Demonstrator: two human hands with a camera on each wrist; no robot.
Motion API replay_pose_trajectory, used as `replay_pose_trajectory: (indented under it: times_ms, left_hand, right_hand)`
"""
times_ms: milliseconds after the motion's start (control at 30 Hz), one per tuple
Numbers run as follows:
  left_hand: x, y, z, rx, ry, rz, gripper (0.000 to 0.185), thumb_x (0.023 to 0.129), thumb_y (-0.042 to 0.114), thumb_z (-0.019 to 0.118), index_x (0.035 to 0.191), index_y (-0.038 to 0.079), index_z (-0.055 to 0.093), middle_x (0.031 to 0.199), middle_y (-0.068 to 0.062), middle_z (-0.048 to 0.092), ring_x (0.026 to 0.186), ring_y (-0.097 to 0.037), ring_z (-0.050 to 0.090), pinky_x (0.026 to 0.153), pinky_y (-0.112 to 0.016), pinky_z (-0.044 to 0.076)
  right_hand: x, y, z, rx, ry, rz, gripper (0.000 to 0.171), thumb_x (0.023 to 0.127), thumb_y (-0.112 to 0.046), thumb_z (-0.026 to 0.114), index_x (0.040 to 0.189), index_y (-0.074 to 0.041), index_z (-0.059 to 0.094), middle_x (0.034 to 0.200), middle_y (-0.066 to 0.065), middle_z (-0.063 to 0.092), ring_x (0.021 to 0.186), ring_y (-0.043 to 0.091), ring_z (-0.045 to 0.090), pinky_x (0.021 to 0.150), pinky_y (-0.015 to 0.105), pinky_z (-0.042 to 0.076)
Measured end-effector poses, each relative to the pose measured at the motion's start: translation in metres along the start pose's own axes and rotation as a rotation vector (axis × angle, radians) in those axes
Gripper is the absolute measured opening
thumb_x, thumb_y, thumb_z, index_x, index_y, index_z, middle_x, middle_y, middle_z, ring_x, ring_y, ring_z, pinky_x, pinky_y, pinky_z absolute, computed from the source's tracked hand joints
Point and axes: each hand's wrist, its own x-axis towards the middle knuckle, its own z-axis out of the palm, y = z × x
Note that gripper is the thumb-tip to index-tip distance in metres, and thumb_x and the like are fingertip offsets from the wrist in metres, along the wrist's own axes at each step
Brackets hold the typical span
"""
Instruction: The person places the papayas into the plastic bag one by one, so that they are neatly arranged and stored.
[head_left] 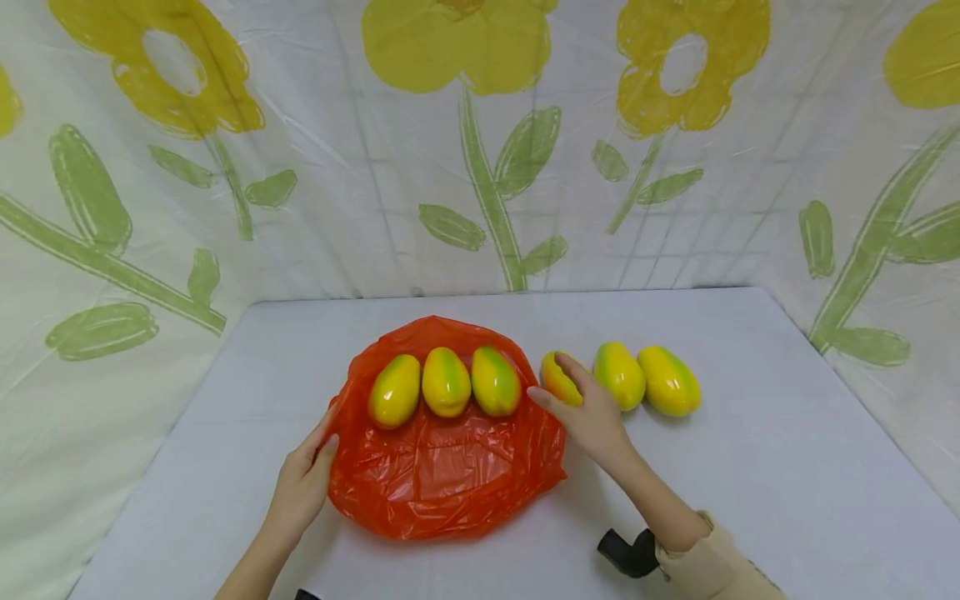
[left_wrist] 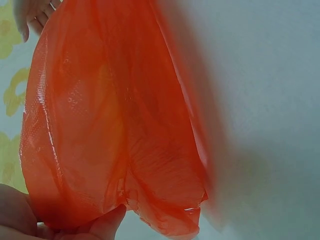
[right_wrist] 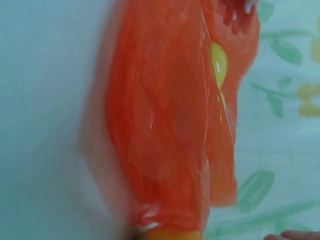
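- The orange bag (head_left: 442,467) lies mid-table, pinched at its nine o'clock edge by the left hand (head_left: 303,483).
- One mango (head_left: 558,379), at the bag's two o'clock, is half hidden under the curled right hand (head_left: 588,412).
- Both wrist views are blurred.

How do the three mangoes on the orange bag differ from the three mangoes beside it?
The mangoes on the orange bag lie on the orange plastic bag; the mangoes beside it lie on the bare table. No hand touches the first group, though the left hand holds the bag's edge; the right hand grips one of the second group. Both groups form a row and look yellow-green.
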Motion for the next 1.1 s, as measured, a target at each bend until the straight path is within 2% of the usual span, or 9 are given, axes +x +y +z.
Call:
replay_pose_trajectory:
  times_ms: [300, 467, 700, 900, 1100]
  left_hand:
    - [0.001, 0.000, 0.000, -0.003, 0.000, -0.011, 0.047, 0.104, 0.010, 0.040, 0.147, -0.007, 0.030, 0.148, -0.028, 0.033, 0.137, -0.046, 0.032, 0.106, -0.049, 0.031]
    - [0.001, 0.000, -0.001, 0.012, 0.002, 0.003, 0.047, 0.104, 0.011, 0.041, 0.147, -0.007, 0.032, 0.149, -0.027, 0.033, 0.137, -0.046, 0.032, 0.106, -0.050, 0.030]
    - [0.003, 0.000, -0.001, 0.008, -0.023, -0.014, 0.049, 0.105, 0.013, 0.040, 0.149, -0.005, 0.028, 0.151, -0.025, 0.029, 0.139, -0.045, 0.028, 0.107, -0.052, 0.030]
    - [0.002, 0.000, -0.002, 0.005, -0.028, -0.023, 0.049, 0.105, 0.013, 0.039, 0.150, -0.004, 0.027, 0.151, -0.025, 0.029, 0.139, -0.045, 0.028, 0.106, -0.052, 0.031]
    - [0.001, 0.000, -0.002, 0.000, -0.024, -0.023, 0.048, 0.105, 0.012, 0.039, 0.149, -0.005, 0.028, 0.151, -0.026, 0.030, 0.138, -0.046, 0.029, 0.106, -0.052, 0.032]
  right_hand:
    - [0.004, 0.006, -0.024, -0.014, 0.055, 0.008, 0.074, 0.094, -0.037, 0.063, 0.150, 0.000, 0.032, 0.153, 0.018, 0.035, 0.141, 0.036, 0.031, 0.112, 0.055, 0.028]
    - [0.007, 0.012, -0.035, -0.015, 0.079, 0.038, 0.075, 0.095, -0.038, 0.061, 0.151, 0.000, 0.028, 0.154, 0.020, 0.031, 0.142, 0.038, 0.027, 0.112, 0.057, 0.026]
    - [0.012, 0.021, -0.054, -0.037, 0.123, 0.076, 0.077, 0.096, -0.040, 0.058, 0.153, 0.000, 0.023, 0.155, 0.021, 0.029, 0.142, 0.040, 0.026, 0.112, 0.057, 0.027]
    - [0.013, 0.026, -0.070, -0.044, 0.162, 0.081, 0.081, 0.096, -0.043, 0.057, 0.153, 0.001, 0.019, 0.156, 0.021, 0.025, 0.142, 0.042, 0.023, 0.114, 0.055, 0.024]
    - [0.017, 0.035, -0.084, -0.050, 0.213, 0.107, 0.087, 0.095, -0.048, 0.057, 0.154, 0.000, 0.015, 0.158, 0.021, 0.019, 0.144, 0.041, 0.019, 0.114, 0.058, 0.022]
